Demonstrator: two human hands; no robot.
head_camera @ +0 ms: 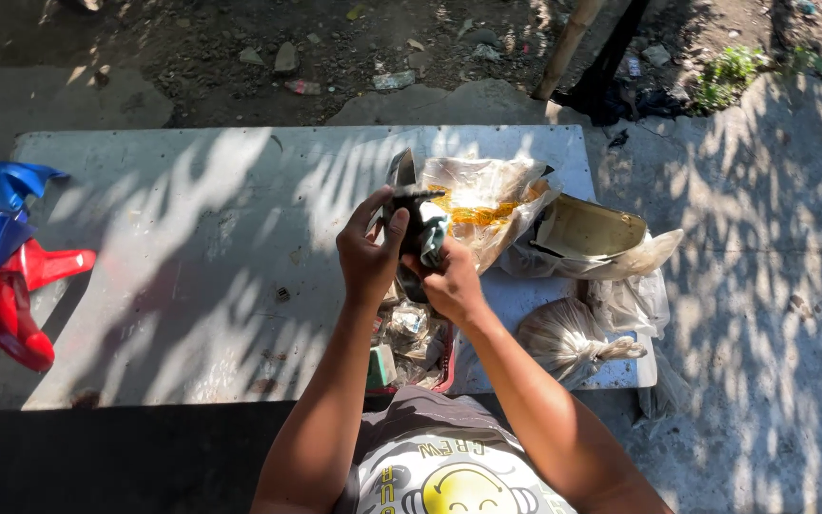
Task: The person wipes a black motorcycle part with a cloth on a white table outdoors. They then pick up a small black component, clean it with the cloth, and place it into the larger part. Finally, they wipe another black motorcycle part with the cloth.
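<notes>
Both my hands hold a dark, black-grey object [419, 221] above a grey table [192, 257]. My left hand [369, 255] grips its left side with the thumb up. My right hand [451, 286] grips it from below and to the right. What the object is I cannot tell; part of it looks like crumpled dark material. Just behind it lies a clear plastic bag [482, 205] with yellow-brown contents.
A shallow tray [416, 343] of small odds and ends sits under my wrists. To the right are a tan curved shell [592, 228] in plastic and a knotted bag [568, 338]. Blue and red plastic panels [2, 257] lie at the left edge. Dirt and stones lie beyond.
</notes>
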